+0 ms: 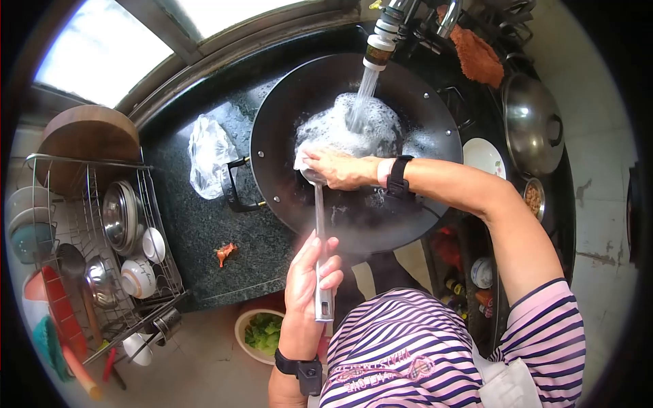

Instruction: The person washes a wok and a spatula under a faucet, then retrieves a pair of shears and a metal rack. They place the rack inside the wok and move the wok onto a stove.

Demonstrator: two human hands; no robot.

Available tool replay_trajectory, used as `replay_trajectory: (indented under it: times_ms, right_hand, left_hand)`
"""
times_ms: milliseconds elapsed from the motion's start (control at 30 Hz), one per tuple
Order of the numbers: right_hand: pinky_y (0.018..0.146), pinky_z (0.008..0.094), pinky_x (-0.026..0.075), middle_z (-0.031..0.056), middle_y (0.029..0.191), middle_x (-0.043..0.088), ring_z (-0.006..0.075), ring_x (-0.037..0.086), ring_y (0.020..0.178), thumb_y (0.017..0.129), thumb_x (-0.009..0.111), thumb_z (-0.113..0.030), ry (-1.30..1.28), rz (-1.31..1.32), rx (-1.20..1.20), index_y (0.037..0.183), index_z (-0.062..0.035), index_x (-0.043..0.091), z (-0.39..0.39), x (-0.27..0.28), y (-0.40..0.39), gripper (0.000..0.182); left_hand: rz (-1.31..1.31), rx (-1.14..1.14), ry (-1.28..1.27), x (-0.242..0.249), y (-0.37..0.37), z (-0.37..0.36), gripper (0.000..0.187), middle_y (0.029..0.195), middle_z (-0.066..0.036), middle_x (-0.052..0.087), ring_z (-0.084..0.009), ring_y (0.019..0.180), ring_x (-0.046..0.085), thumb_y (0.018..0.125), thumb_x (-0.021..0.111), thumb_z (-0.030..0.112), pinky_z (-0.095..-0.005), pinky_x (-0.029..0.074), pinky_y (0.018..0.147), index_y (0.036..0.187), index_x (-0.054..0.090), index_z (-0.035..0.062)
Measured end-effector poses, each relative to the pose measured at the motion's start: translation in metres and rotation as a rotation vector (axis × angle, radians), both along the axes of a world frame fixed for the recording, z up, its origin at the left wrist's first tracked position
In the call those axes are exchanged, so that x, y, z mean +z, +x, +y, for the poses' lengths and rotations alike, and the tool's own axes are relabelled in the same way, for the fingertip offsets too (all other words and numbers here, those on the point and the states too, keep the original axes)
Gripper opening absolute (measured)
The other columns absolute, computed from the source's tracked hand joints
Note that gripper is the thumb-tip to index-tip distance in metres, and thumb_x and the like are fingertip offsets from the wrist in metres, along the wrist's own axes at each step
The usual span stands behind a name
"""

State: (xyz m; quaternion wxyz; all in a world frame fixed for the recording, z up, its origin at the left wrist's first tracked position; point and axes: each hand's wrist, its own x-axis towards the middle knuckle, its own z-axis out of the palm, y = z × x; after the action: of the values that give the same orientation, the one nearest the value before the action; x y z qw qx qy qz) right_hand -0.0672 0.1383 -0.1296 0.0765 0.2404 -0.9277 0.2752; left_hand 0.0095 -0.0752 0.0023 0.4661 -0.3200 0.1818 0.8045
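A big dark wok (279, 109) holds foamy water (320, 129) under a running faucet (378, 51). My left hand (306, 279) is wrapped round the handle of a long metal ladle (320, 214) in front of the wok's near rim. Over the wok, my right hand (343, 168) presses a white cloth (303, 160) against the ladle's head. Fingers and cloth hide most of that head. Suds lie just beyond my right fingers.
On the counter to the left lie a clear plastic bag (209, 156) and a small orange-brown scrap (225, 254). A wire dish rack (153, 197) holds bowls and utensils. A metal lid (534, 122) and white plate (484, 155) sit right. Below stands a basin of greens (246, 343).
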Motion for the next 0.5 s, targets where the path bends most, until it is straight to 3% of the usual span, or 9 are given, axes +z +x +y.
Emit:
replay_trajectory:
  times_ms: [33, 133, 167, 200, 267, 300, 333, 433, 500]
  right_hand:
    - [0.095, 0.0422, 0.035, 0.0205, 0.115, 0.045, 0.0368, 0.042, 0.11, 0.066, 0.052, 0.0, -0.014, -0.065, 0.025, 0.106, 0.0008, 0.052, 0.0, -0.001, 0.001, 0.04]
    - [0.097, 0.0448, 0.033, 0.0209, 0.118, 0.044, 0.0372, 0.039, 0.115, 0.067, 0.051, -0.001, 0.134, -0.154, 0.153, 0.105, 0.0012, 0.053, 0.002, 0.027, 0.019, 0.038]
    - [0.103, 0.0454, 0.027, 0.022, 0.134, 0.031, 0.0385, 0.027, 0.126, 0.062, 0.056, 0.001, 0.179, -0.341, 0.2, 0.124, 0.0055, 0.04, 0.002, 0.038, 0.019, 0.064]
    - [0.103, 0.0454, 0.027, 0.022, 0.134, 0.031, 0.0385, 0.027, 0.126, 0.062, 0.056, 0.001, 0.178, -0.342, 0.198, 0.124, 0.0055, 0.04, 0.001, 0.03, 0.016, 0.064]
    - [0.102, 0.0461, 0.027, 0.0217, 0.134, 0.03, 0.0376, 0.027, 0.127, 0.064, 0.056, 0.0, 0.179, -0.16, 0.015, 0.122, 0.0074, 0.041, -0.008, 0.004, 0.006, 0.061]
    - [0.102, 0.0464, 0.027, 0.0224, 0.134, 0.03, 0.0383, 0.028, 0.126, 0.068, 0.054, -0.004, 0.373, -0.281, -0.052, 0.12, 0.0082, 0.043, -0.012, 0.029, -0.002, 0.055]
    - [0.101, 0.0475, 0.027, 0.0224, 0.134, 0.029, 0.0396, 0.028, 0.126, 0.07, 0.052, -0.007, 0.229, -0.264, -0.157, 0.119, 0.0072, 0.045, -0.011, 0.01, -0.015, 0.052]
    - [0.099, 0.0486, 0.029, 0.0244, 0.131, 0.032, 0.0408, 0.031, 0.123, 0.072, 0.051, -0.009, 0.366, -0.063, -0.095, 0.116, 0.0087, 0.046, 0.014, -0.025, -0.008, 0.048]
    - [0.097, 0.0496, 0.032, 0.0262, 0.128, 0.034, 0.041, 0.035, 0.119, 0.072, 0.051, -0.009, 0.088, -0.272, -0.321, 0.109, 0.0097, 0.05, 0.031, -0.05, 0.004, 0.041]
  left_hand:
    - [-0.004, 0.007, -0.014, 0.002, 0.0, 0.002, 0.024, 0.094, -0.014, 0.055, -0.01, 0.054, 0.04, 0.091, 0.045, 0.01, -0.0193, 0.035, 0.035, 0.114, 0.043, 0.0041]
    - [-0.031, -0.012, -0.074, 0.008, 0.0, 0.002, 0.025, 0.094, -0.008, 0.052, -0.0083, 0.052, 0.037, 0.093, 0.045, 0.013, -0.0181, 0.031, 0.037, 0.117, 0.044, 0.0069]
    - [-0.029, -0.016, -0.058, 0.008, 0.0, 0.002, 0.023, 0.093, -0.008, 0.052, -0.0084, 0.052, 0.037, 0.093, 0.046, 0.013, -0.0179, 0.03, 0.037, 0.115, 0.044, 0.0067]
    - [-0.03, -0.019, -0.059, 0.008, 0.0, 0.002, 0.023, 0.093, -0.008, 0.052, -0.0084, 0.052, 0.037, 0.093, 0.046, 0.013, -0.0179, 0.03, 0.037, 0.115, 0.044, 0.0067]
    - [-0.03, 0.019, -0.104, 0.006, 0.003, 0.003, 0.021, 0.093, -0.008, 0.053, -0.0085, 0.052, 0.038, 0.093, 0.046, 0.013, -0.0179, 0.03, 0.037, 0.113, 0.045, 0.0067]
    - [-0.05, 0.053, -0.075, 0.006, 0.004, 0.003, 0.021, 0.093, -0.013, 0.055, -0.0097, 0.052, 0.039, 0.093, 0.044, 0.014, -0.0195, 0.033, 0.034, 0.11, 0.047, 0.0017]
    - [-0.056, 0.053, -0.08, 0.006, 0.006, 0.001, 0.021, 0.093, -0.013, 0.055, -0.0097, 0.052, 0.039, 0.093, 0.044, 0.014, -0.0195, 0.033, 0.034, 0.11, 0.047, 0.0017]
    - [-0.023, 0.017, -0.111, 0.002, 0.006, -0.006, 0.025, 0.093, -0.011, 0.055, -0.0095, 0.049, 0.038, 0.094, 0.043, 0.017, -0.0197, 0.032, 0.034, 0.114, 0.047, 0.0018]
    - [0.047, -0.022, -0.151, 0.0, 0.002, -0.01, 0.026, 0.092, -0.011, 0.056, -0.0094, 0.049, 0.037, 0.095, 0.042, 0.018, -0.0199, 0.032, 0.034, 0.113, 0.047, 0.0014]
